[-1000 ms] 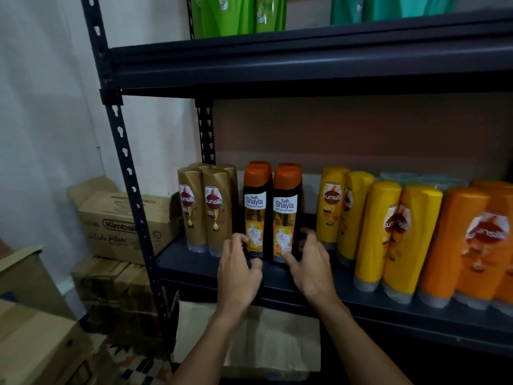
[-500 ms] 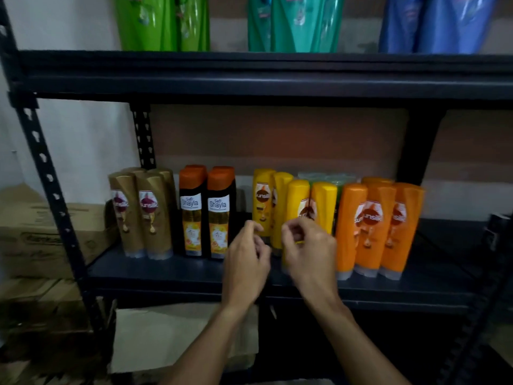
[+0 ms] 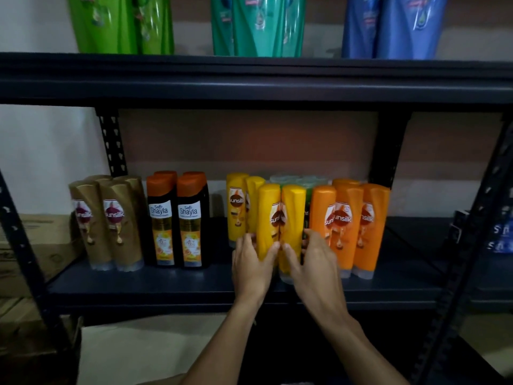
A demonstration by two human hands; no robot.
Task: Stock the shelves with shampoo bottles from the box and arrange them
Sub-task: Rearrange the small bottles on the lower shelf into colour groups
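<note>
Two glossy yellow bottles (image 3: pixel 268 207) stand upright, pressed together.

Read "sunsilk" on the gold bottles (image 3: pixel 111 226) at the shelf's (image 3: pixel 166 284) left end, the yellow bottles (image 3: pixel 268 207) and the orange bottles (image 3: pixel 344 218). Read "Safi Shayla" on the black bottles (image 3: pixel 162 218).

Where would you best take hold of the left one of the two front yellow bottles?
Round its lower body, from the front. The left front yellow bottle stands upright at the front of the shelf, the right front yellow bottle tight beside it and more behind; only its front and left side are free. The left hand holds it so.
</note>
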